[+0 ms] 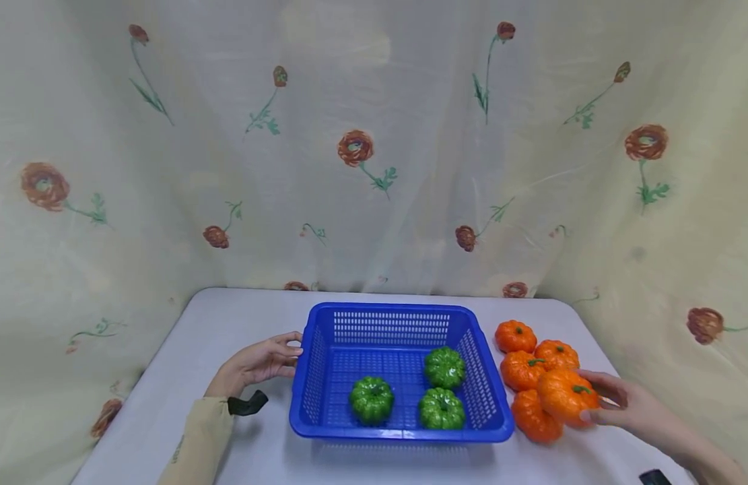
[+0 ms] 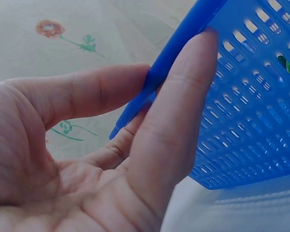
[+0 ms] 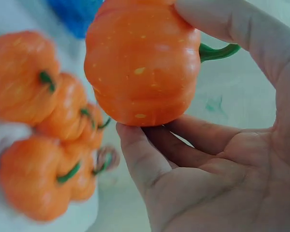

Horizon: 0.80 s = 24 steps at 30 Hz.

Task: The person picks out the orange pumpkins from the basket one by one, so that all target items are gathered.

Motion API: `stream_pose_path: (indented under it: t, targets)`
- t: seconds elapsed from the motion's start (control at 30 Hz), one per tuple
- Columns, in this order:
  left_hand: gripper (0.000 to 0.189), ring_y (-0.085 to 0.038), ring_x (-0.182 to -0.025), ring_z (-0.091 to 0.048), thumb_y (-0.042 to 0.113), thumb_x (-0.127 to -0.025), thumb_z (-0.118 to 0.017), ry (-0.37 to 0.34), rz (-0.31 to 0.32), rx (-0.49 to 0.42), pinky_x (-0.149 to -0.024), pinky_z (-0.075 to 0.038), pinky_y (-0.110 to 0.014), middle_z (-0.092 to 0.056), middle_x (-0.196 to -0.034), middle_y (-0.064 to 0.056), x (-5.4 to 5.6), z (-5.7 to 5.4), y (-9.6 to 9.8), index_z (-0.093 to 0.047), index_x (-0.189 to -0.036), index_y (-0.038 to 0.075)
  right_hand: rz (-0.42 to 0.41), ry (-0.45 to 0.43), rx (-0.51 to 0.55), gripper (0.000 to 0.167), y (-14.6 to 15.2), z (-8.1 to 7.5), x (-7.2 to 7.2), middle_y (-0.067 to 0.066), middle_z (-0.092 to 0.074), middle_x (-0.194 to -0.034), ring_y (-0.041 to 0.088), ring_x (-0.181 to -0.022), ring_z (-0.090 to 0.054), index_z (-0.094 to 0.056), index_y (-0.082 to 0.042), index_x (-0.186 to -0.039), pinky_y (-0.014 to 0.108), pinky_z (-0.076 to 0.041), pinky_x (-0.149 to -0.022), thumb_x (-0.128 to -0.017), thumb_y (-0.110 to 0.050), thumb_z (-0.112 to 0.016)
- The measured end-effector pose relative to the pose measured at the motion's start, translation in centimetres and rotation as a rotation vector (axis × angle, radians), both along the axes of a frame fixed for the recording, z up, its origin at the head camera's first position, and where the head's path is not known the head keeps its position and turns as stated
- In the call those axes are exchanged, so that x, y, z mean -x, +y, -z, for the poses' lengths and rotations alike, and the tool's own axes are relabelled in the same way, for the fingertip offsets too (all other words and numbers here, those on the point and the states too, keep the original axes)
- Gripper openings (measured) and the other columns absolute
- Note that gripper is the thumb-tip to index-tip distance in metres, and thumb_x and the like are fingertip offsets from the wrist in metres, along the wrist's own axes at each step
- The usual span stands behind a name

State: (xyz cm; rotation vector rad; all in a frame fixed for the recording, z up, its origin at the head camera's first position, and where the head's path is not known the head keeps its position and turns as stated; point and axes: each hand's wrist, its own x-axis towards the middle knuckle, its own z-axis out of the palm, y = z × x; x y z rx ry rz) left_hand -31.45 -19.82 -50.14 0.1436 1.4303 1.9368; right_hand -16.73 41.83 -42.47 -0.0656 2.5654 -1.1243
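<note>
A blue plastic basket [image 1: 404, 434] with slotted walls stands mid-table. Three green pumpkins [image 1: 372, 400] lie on its floor, two toward the right wall and one left of them. At the basket's left side, my left hand [image 1: 261, 364] pinches the rim [image 2: 171, 53] between thumb and fingers. My right hand [image 1: 628, 404] grips a small orange pumpkin [image 1: 564, 397] with a green stem, thumb on one side and fingers on the other. In the right wrist view this pumpkin [image 3: 142, 63] appears raised, apart from the others.
Several more orange pumpkins [image 1: 522, 370] are clustered on the white table [image 1: 246, 316] just right of the basket. A pale curtain with printed flowers [image 1: 404, 222] surrounds the table at the back and sides.
</note>
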Motion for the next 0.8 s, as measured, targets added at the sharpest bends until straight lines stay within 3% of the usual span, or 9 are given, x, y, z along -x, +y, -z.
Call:
stream_pose_path:
  t: [0.1,0.13,0.17,0.37,0.53,0.8]
  targets:
    - [0.027,-0.019,-0.093,-0.065,0.002,-0.095,-0.053,-0.001,-0.002,-0.010,-0.078,-0.060,-0.035,-0.063,-0.106,-0.008,-0.2,-0.2,-0.2,-0.044,-0.120,0.009,0.021,-0.050,0.017,0.072,1.7,1.1,-1.0,0.025,-0.043,-0.144,0.030,-0.127,-0.051,-0.029,0.013,-0.142,0.038,-0.056,-0.090,-0.093,-0.029,-0.061]
    - [0.027,-0.019,-0.093,-0.065,0.002,-0.095,-0.053,-0.001,-0.001,-0.011,-0.079,-0.060,-0.035,-0.063,-0.106,-0.008,-0.2,-0.2,-0.3,-0.043,-0.120,0.009,0.043,-0.082,0.004,0.074,2.1,1.4,-1.3,0.026,-0.042,-0.145,0.042,-0.129,-0.045,-0.027,0.014,-0.142,0.044,-0.055,-0.091,-0.094,-0.031,-0.061]
    - [0.026,-0.018,-0.093,-0.065,0.002,-0.096,-0.052,-0.002,0.003,-0.016,-0.079,-0.060,-0.035,-0.063,-0.106,-0.008,-0.2,-0.3,-0.3,-0.043,-0.119,0.009,0.059,-0.118,-0.034,0.076,2.5,1.7,-1.5,0.037,-0.033,-0.145,0.052,-0.127,-0.040,-0.026,0.014,-0.142,0.049,-0.054,-0.091,-0.094,-0.034,-0.060]
    - [0.028,-0.018,-0.092,-0.064,0.001,-0.095,-0.052,-0.010,0.007,-0.027,-0.079,-0.060,-0.035,-0.063,-0.105,-0.009,-0.2,-0.4,-0.5,-0.041,-0.120,0.009,0.094,-0.203,-0.169,0.082,3.9,3.9,-2.1,0.038,-0.041,-0.137,0.041,-0.114,-0.052,-0.030,0.015,-0.140,0.056,-0.050,-0.088,-0.091,-0.042,-0.063]
    - [0.028,-0.018,-0.092,-0.064,0.001,-0.096,-0.051,-0.008,0.010,-0.032,-0.079,-0.060,-0.034,-0.063,-0.105,-0.008,-0.2,-0.4,-0.5,-0.042,-0.120,0.009,0.163,-0.263,-0.122,0.083,4.0,6.1,-1.7,0.038,-0.044,-0.134,0.039,-0.108,-0.054,-0.031,0.016,-0.138,0.057,-0.049,-0.087,-0.089,-0.041,-0.066]
    - [0.024,-0.018,-0.091,-0.065,0.001,-0.096,-0.050,-0.006,0.005,-0.033,-0.078,-0.060,-0.033,-0.064,-0.104,-0.007,-0.7,-0.3,-0.7,-0.044,-0.118,0.010,0.193,-0.209,-0.163,0.090,3.3,8.0,-0.6,0.039,-0.041,-0.136,0.052,-0.120,-0.044,-0.033,0.015,-0.138,0.061,-0.046,-0.092,-0.085,-0.049,-0.069]
